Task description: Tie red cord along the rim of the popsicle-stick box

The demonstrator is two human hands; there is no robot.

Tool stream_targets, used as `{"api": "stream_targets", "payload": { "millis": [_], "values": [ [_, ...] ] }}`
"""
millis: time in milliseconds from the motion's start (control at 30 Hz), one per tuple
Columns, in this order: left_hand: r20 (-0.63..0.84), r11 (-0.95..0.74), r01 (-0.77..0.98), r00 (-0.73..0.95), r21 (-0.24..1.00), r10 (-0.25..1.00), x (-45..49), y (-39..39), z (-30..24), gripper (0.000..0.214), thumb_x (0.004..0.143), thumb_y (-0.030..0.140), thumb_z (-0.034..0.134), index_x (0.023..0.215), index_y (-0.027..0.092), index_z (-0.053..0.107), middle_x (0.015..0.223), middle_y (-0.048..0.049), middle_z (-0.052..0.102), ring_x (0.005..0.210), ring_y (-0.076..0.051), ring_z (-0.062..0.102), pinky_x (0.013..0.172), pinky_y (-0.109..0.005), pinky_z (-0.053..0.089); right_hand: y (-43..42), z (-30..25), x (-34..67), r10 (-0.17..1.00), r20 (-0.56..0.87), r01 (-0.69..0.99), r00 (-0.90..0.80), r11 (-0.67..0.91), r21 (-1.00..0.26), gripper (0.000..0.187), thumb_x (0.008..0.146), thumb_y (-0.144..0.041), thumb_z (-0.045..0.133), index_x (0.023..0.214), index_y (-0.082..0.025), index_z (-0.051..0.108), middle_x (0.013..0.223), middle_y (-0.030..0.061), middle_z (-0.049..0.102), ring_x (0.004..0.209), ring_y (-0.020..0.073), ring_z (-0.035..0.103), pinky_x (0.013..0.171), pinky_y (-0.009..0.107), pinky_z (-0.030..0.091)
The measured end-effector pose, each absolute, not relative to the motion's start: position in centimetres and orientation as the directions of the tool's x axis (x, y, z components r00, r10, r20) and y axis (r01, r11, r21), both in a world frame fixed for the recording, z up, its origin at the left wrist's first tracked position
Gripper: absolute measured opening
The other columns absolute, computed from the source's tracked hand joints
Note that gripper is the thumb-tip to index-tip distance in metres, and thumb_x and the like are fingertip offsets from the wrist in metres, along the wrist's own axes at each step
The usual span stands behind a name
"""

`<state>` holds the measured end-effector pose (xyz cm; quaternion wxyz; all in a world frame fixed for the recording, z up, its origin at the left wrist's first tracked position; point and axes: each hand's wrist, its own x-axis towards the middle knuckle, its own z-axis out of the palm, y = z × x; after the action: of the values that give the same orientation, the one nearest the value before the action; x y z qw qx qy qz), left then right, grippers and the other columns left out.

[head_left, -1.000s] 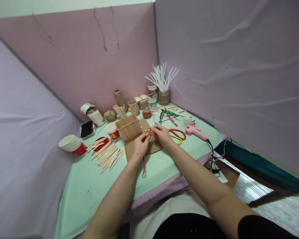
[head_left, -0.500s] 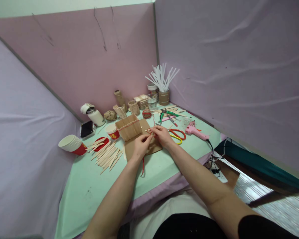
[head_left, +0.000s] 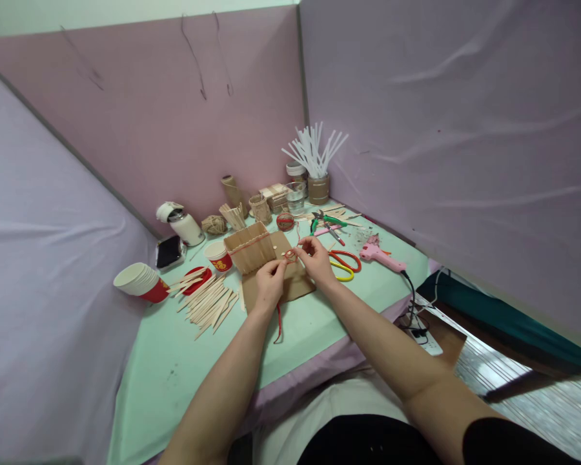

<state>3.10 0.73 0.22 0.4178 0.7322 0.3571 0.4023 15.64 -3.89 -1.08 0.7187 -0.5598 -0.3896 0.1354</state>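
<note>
A loop of red string runs between my two hands, above a brown cardboard sheet. My left hand pinches one side of it, and a loose red end dangles below that wrist. My right hand pinches the other side, thumb and fingertips together. From there a thin strand leads back toward a red ball of string. Just behind my left hand stands a box of wooden sticks with a red line along its upper edge.
Loose wooden sticks, a paper cup and stacked cups lie to the left. On the right are scissors, green-handled pliers and a pink glue gun with its cord. A glass of water stands at the back.
My hands have drawn slightly apart, the left one moving a little left. The red loop between them now shows more clearly.
</note>
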Motion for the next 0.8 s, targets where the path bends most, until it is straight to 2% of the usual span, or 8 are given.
{"api": "stream_targets", "payload": {
  "millis": [100,233,367,567,800],
  "values": [
    [0.309,-0.407,0.193,0.394,0.893,0.865,2.97,0.73,0.34,0.027,0.077,0.035,0.054,0.080,0.014,0.071,0.081,-0.0065,0.070,0.076,-0.018,0.060,0.071,-0.026,0.044,-4.25,-0.83,15.33,0.646,0.507,0.356,0.571,0.362,-0.861,0.015,0.076,-0.035,0.059,0.081,-0.021,0.062,0.081,0.0014,0.052,0.070,0.0129,0.049,0.066,0.027,0.042],
    [0.356,-0.448,0.177,0.387,0.877,0.850,2.85,0.63,0.51,0.027,0.078,0.036,0.053,0.082,0.015,0.070,0.082,-0.0064,0.070,0.078,-0.017,0.060,0.073,-0.026,0.044,-4.41,-0.77,14.89,0.718,0.504,0.389,0.479,0.341,-0.856,0.017,0.077,-0.037,0.059,0.078,-0.022,0.068,0.082,0.0024,0.050,0.071,0.0133,0.048,0.067,0.029,0.041],
    [0.381,-0.488,0.197,0.411,0.850,0.828,2.86,0.52,0.49,0.026,0.079,0.034,0.052,0.082,0.016,0.069,0.083,-0.0059,0.069,0.078,-0.017,0.059,0.074,-0.026,0.044,-4.23,-0.83,14.85,0.750,0.442,0.343,0.491,0.300,-0.890,0.019,0.077,-0.040,0.060,0.079,-0.024,0.071,0.081,0.0027,0.052,0.075,0.0150,0.050,0.073,0.031,0.041],
    [0.378,-0.510,0.194,0.466,0.838,0.800,3.08,0.27,0.38,0.025,0.080,0.034,0.051,0.080,0.016,0.069,0.082,-0.0055,0.069,0.076,-0.016,0.058,0.072,-0.026,0.043,-3.70,-1.24,15.36,0.778,0.368,0.168,0.509,0.330,-0.929,0.015,0.070,-0.037,0.066,0.073,-0.024,0.069,0.079,0.0016,0.059,0.076,0.0156,0.053,0.075,0.031,0.041],
    [0.282,-0.373,0.153,0.418,0.915,0.864,3.00,0.56,0.33,0.029,0.076,0.038,0.054,0.079,0.013,0.069,0.075,-0.0040,0.067,0.072,-0.015,0.058,0.068,-0.025,0.043,-3.95,-0.71,15.23,0.785,0.387,0.182,0.484,0.342,-0.922,0.012,0.070,-0.033,0.065,0.067,-0.022,0.066,0.078,0.0008,0.057,0.075,0.0144,0.052,0.075,0.030,0.041]
  ]
}}
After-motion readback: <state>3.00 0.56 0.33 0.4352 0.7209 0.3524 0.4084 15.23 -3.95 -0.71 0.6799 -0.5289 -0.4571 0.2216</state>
